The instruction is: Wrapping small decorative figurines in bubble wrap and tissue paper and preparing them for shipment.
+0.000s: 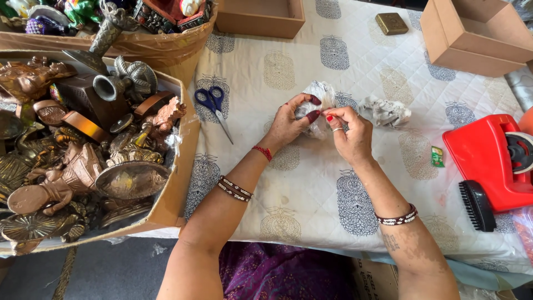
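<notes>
Fingers (312,109) of both hands are closed on a crumpled white paper bundle (318,105), which is held just above the patterned quilted tablecloth (311,194); it is gripped by the left hand (288,125) from one side and pinched by the right hand (350,136) from the other. Another crumpled paper wad (385,111) is seen just beside the right hand, blue-handled scissors (214,105) lie near the left, and a cardboard box (177,183) of brass figurines is placed at the table's left edge.
</notes>
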